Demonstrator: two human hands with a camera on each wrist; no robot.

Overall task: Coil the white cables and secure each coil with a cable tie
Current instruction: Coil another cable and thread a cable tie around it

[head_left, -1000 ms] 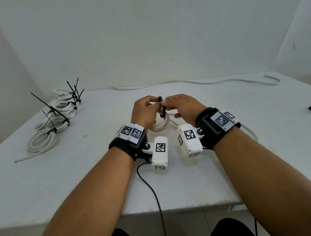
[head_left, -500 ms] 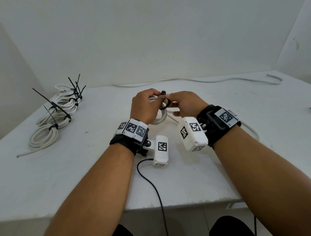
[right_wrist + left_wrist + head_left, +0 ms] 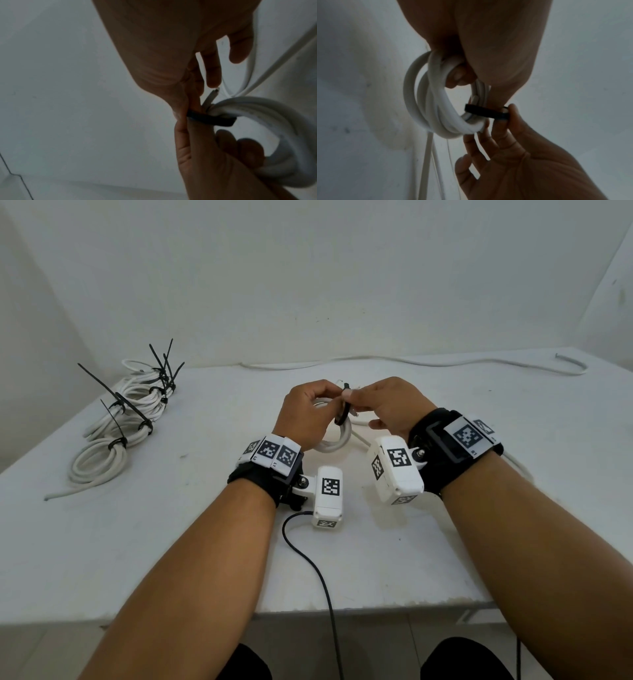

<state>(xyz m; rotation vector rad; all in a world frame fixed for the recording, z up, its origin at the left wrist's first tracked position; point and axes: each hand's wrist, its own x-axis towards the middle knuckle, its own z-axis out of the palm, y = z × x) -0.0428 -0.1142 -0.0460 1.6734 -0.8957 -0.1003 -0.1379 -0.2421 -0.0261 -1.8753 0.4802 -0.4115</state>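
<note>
A small coil of white cable (image 3: 337, 440) hangs between my hands above the middle of the table. My left hand (image 3: 308, 409) has its fingers curled through the coil (image 3: 436, 108) and grips it. A black cable tie (image 3: 344, 409) loops around the coil's strands (image 3: 248, 108). My right hand (image 3: 380, 402) pinches the cable tie (image 3: 488, 112) between thumb and forefinger, its other fingers loosely spread. The tie (image 3: 211, 119) is still a loose band. The cable's cut end (image 3: 265, 93) sticks out beside it.
Several coils tied with black ties (image 3: 126, 419) lie at the table's left. A long loose white cable (image 3: 411, 362) runs along the back edge to the right. A black wire (image 3: 308, 563) trails from my left wrist camera over the white table's (image 3: 102, 559) front edge.
The tie has gone from standing upright between my fingertips to a bent loop around the coil. Both hands have stayed close together, shifting slightly away from me.
</note>
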